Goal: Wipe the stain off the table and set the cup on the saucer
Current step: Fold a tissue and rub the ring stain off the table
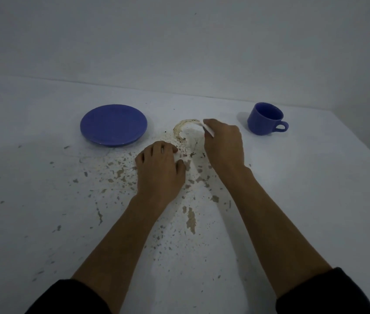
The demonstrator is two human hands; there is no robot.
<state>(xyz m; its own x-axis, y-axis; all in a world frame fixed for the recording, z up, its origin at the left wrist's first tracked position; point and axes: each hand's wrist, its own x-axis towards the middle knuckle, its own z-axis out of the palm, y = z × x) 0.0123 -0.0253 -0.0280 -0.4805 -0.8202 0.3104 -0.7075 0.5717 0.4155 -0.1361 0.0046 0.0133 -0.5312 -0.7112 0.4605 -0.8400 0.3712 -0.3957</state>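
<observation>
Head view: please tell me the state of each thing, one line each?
Blue ceramic cup: upright, empty, on the table, not on the saucer.
Blue round saucer: bare.
Brown ring stain: partly wiped.
White wipe: held on the stain.
Right hand: shut on wipe.
Left hand: flat on the white table.

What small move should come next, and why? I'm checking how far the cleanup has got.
Probably drag the right hand, which pinches a white wipe, leftward along the brown ring stain. The arc is still dark, and the cup stands apart from the saucer.
</observation>
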